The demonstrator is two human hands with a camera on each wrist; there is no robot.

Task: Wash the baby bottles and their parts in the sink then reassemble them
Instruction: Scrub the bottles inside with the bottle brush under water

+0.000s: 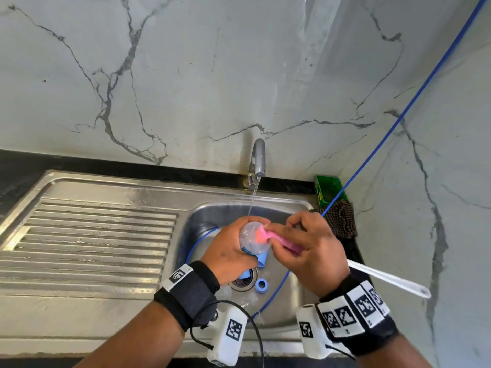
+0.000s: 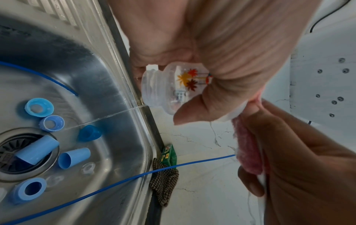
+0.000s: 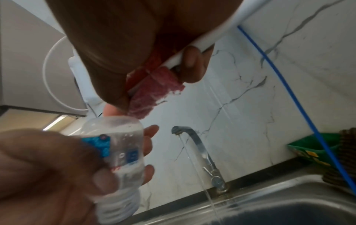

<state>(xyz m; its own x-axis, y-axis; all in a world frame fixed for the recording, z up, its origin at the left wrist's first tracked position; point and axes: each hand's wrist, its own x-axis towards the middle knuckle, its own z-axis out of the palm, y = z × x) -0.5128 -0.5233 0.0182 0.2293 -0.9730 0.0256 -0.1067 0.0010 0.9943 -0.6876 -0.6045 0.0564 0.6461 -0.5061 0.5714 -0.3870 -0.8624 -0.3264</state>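
Item under wash: small clear plastic baby bottle [image 1: 253,239] with printed palm-tree graphics, held over the stainless steel sink basin [image 1: 218,211], base up, threaded neck pointing down toward the drain.
Left hand [image 1: 229,252]: closed around the bottle body, fingers and thumb wrapped on its sides.
Right hand [image 1: 309,249]: gripping a pink sponge bottle brush with a long white handle [image 1: 265,235]; the sponge head touches the bottle's upturned base.
Water: steel tap [image 1: 258,160] running; the stream falls just behind the bottle into the basin.
Loose parts: blue plastic rings and caps [image 2: 39,107] and clear teats lie around the drain strainer [image 2: 11,153].
Step, as judged: exterior scrub of this bottle; parts look unwashed, reassembly not begun.
Handling, as judged: light, thin-walled, stiff enough but will flex if squeezed; wet surface likely slippery.
Recommended hold: mid-body wrap as now, leaving base and threaded neck free for the brush.
Risk: a slip would drop it among the parts at the drain.
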